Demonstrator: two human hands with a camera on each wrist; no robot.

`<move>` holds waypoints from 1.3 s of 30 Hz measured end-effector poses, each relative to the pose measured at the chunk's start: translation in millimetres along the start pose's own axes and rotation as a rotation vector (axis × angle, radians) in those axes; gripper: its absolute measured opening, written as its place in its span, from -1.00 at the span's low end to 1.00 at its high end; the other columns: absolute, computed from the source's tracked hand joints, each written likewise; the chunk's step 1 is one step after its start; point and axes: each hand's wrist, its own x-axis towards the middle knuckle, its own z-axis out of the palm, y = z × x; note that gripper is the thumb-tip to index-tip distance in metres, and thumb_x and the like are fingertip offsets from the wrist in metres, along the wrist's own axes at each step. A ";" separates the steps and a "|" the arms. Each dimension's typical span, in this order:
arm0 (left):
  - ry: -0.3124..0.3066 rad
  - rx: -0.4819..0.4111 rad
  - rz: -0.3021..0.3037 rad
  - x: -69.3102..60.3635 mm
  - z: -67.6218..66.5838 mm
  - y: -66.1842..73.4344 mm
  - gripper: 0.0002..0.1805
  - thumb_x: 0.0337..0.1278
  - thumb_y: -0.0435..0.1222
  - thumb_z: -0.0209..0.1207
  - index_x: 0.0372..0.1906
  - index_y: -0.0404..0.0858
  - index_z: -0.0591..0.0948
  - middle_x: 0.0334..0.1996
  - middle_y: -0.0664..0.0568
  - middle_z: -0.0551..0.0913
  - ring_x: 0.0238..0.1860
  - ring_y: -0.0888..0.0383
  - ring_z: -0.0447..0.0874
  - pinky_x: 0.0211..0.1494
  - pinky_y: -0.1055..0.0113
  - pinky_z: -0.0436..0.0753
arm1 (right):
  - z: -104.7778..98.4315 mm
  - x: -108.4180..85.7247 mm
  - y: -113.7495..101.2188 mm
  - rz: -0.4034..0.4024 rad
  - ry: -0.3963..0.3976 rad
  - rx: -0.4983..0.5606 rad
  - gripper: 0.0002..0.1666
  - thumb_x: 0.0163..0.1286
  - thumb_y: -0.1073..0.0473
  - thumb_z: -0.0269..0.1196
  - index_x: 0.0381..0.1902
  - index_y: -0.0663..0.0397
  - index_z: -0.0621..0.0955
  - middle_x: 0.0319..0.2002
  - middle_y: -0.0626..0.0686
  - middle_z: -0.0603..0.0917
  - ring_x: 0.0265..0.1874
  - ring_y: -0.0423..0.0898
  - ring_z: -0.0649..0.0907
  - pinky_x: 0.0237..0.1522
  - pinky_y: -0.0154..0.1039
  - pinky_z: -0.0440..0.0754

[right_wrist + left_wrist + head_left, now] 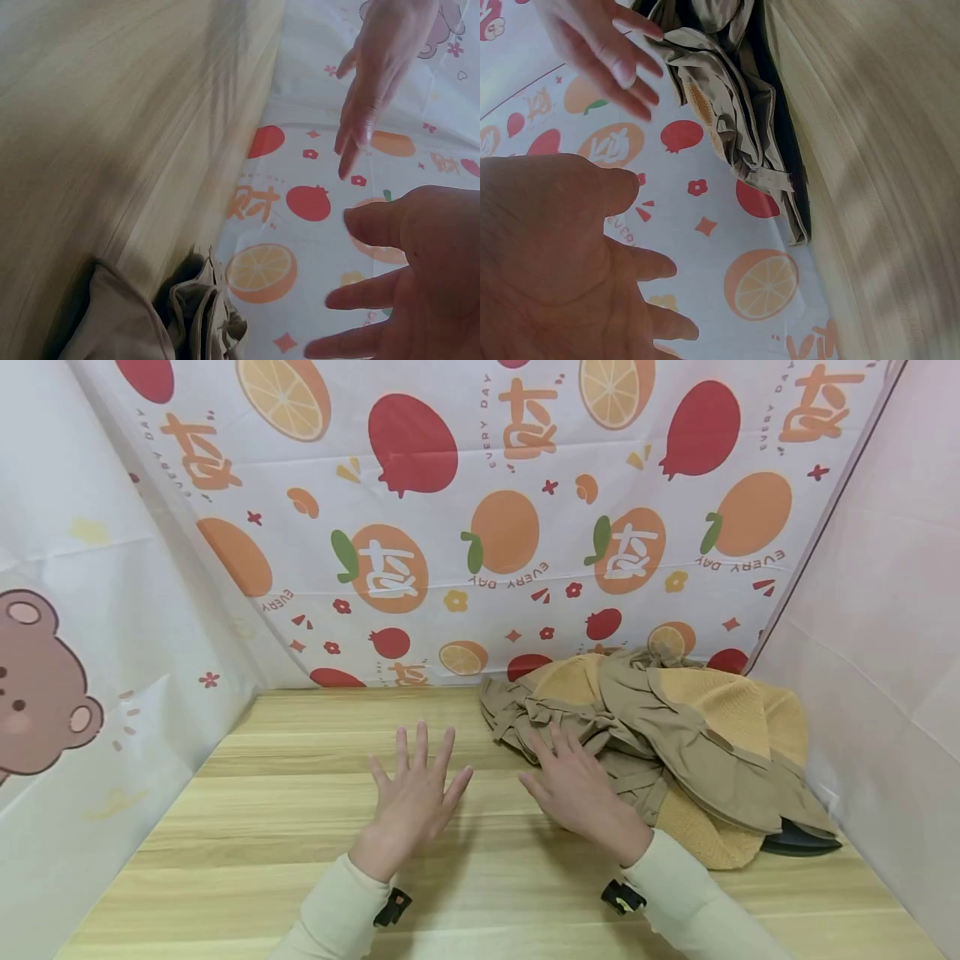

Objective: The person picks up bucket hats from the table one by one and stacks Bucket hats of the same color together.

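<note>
Left hand [412,802] hovers over the bare middle of the table [300,810], its fingers spread wide and holding nothing. Beside it on the right, well apart from it, the right hand [581,789] is also in the air, fingers straight and parted, likewise holding nothing. From the head view its fingertips overlap the left edge of a crumpled cloth pile [697,768], but the right wrist view shows it raised clear of the fabric. That pile lies on the far right of the table, tan with yellow patches [727,710], and a dark blue piece [802,839] pokes out at its near right corner. Pale sleeves [337,902] cover both forearms. Behind the table hangs a fruit-print sheet [450,468]; a bear [37,685] decorates the left sheet [172,635].
</note>
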 end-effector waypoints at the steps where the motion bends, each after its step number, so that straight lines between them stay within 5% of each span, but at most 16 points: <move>1: -0.008 -0.001 0.004 0.2 0.0 -0.2 -0.23 0.57 0.20 -0.13 0.67 -0.04 0.11 0.66 -0.31 -0.08 0.66 -0.41 -0.25 0.43 -0.68 -0.15 | -0.9 -1.4 1.1 -0.002 0.004 0.005 -0.22 0.58 -0.17 0.15 0.62 -0.06 0.26 0.56 0.41 0.22 0.51 0.44 0.32 0.25 0.48 0.49; 9: -0.083 -0.007 0.054 -1.4 -0.8 0.0 -0.27 0.57 0.14 -0.06 0.65 -0.04 0.15 0.65 -0.33 -0.02 0.66 -0.41 -0.23 0.43 -0.67 -0.10 | -11.0 -14.7 11.2 0.016 0.045 0.021 -0.41 0.51 -0.02 0.28 0.36 0.16 0.56 0.33 0.27 0.59 0.25 0.27 0.64 0.12 0.28 0.67; 16: -0.094 0.005 0.083 -2.5 -3.4 -3.7 -0.32 0.54 -0.01 0.07 0.62 -0.09 0.24 0.61 -0.36 0.11 0.62 -0.43 -0.02 0.43 -0.61 0.11 | -31.4 -25.7 37.1 0.059 0.086 0.053 -0.50 0.52 0.02 0.25 0.32 0.09 0.60 0.28 0.21 0.65 0.24 0.25 0.65 0.15 0.30 0.64; 25: -0.117 0.011 0.097 -2.6 -11.6 -7.4 -0.31 0.51 -0.09 0.13 0.61 -0.11 0.25 0.59 -0.35 0.18 0.59 -0.43 0.11 0.41 -0.56 0.24 | -65.1 -38.1 83.7 0.092 0.162 0.094 -0.46 0.52 0.07 0.25 0.30 0.30 0.58 0.13 0.35 0.71 0.05 0.29 0.73 0.03 0.25 0.69; 30: -0.123 0.011 0.109 -5.2 -11.1 -11.1 -0.31 0.49 -0.11 0.16 0.60 -0.12 0.26 0.58 -0.35 0.21 0.57 -0.45 0.13 0.38 -0.56 0.28 | -82.1 -50.7 117.3 0.158 0.127 0.111 -0.50 0.53 0.03 0.25 0.26 0.24 0.61 -0.05 0.30 0.80 -0.14 0.22 0.80 -0.09 0.25 0.69; 39: -0.145 0.027 0.103 -9.2 -8.5 -21.3 -0.30 0.48 -0.13 0.17 0.61 -0.12 0.26 0.58 -0.35 0.19 0.56 -0.47 0.12 0.35 -0.57 0.30 | -93.9 -74.4 183.7 0.259 0.033 0.079 -0.46 0.49 -0.05 0.29 0.07 0.39 0.64 -0.15 0.31 0.79 -0.10 0.31 0.74 -0.11 0.24 0.67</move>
